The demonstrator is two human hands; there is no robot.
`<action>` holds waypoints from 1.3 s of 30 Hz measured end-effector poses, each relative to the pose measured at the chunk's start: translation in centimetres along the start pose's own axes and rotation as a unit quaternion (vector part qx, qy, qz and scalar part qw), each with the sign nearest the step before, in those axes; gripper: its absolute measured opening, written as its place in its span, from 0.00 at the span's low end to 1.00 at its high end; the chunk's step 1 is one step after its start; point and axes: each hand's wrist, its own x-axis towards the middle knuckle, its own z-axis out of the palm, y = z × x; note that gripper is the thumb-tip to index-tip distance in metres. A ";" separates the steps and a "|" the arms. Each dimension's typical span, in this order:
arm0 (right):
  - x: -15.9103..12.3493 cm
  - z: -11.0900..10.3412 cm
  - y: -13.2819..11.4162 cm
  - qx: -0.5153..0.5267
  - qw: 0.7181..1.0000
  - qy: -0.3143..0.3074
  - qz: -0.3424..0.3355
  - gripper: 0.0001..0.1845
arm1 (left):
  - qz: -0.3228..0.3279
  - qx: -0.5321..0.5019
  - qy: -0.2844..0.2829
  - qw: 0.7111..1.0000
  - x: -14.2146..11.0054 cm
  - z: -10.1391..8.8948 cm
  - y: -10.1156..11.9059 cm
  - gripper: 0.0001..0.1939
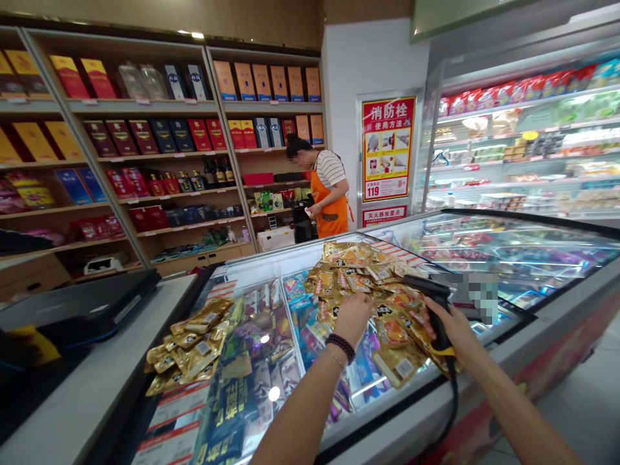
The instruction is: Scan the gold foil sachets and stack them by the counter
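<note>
My right hand [454,329] grips a black handheld barcode scanner [438,316], with a yellow band low on its handle and a cable hanging down. The scanner's head is over the right side of a large pile of gold snack packets [394,332] on the freezer's glass top. My left hand [352,318], with a dark bead bracelet at the wrist, reaches into the near side of that pile. Its fingers are curled down on a packet, and the fingertips are partly hidden. A smaller heap of gold packets [194,349] lies to the left on the glass.
Under the glass of the chest freezer [382,407] lie colourful packages. A counter [121,361] with a black device [82,303] stands at left. Behind, a person in an orange apron [333,206] stands by shelves of boxes [159,137]. A lit display fridge [523,142] is at right.
</note>
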 end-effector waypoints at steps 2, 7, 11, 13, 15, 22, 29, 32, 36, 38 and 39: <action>0.0 0.1 0.0 -0.015 1.000 -0.007 0.002 0.26 | 0.011 -0.051 0.004 0.999 -1.0 -0.6 -1.0 0.18; 0.3 0.3 0.5 -0.064 0.998 -0.018 -0.001 0.27 | -0.112 -0.257 0.159 0.947 -2.3 -1.5 -4.8 0.15; 0.5 0.6 0.5 -0.112 0.993 -0.027 -0.003 0.26 | -0.259 -0.479 0.229 0.807 -3.2 -1.1 -8.1 0.09; 0.3 1.2 0.2 -0.145 0.988 -0.044 -0.002 0.25 | -0.295 -0.583 0.230 0.721 -4.1 -0.8 -9.4 0.09; -0.2 2.1 -0.2 -0.172 0.983 -0.070 -0.008 0.25 | -0.306 -0.644 0.229 0.663 -5.2 -0.6 -10.1 0.09; -2.9 6.4 -1.8 -0.255 0.942 -0.205 -0.075 0.23 | -0.254 -0.645 0.251 0.675 -7.2 -2.3 -10.4 0.12; -3.6 7.7 -2.8 -0.258 0.941 -0.190 -0.109 0.23 | -0.154 -0.347 0.175 0.909 -8.1 -3.2 -9.9 0.19; -3.4 7.5 -2.4 -0.246 0.944 -0.189 -0.113 0.23 | -0.211 -0.463 0.160 0.846 -8.3 -2.3 -10.1 0.17; -3.4 7.3 -1.9 -0.267 0.939 -0.188 -0.110 0.23 | -0.246 -0.600 0.150 0.746 -8.2 -1.3 -10.3 0.11; -3.5 7.3 -1.9 -0.284 0.934 -0.185 -0.111 0.23 | -0.265 -0.581 0.159 0.753 -8.1 -0.9 -10.3 0.16; -3.7 7.4 -2.0 -0.290 0.932 -0.185 -0.110 0.24 | -0.279 -0.566 0.168 0.757 -8.1 -0.7 -10.3 0.22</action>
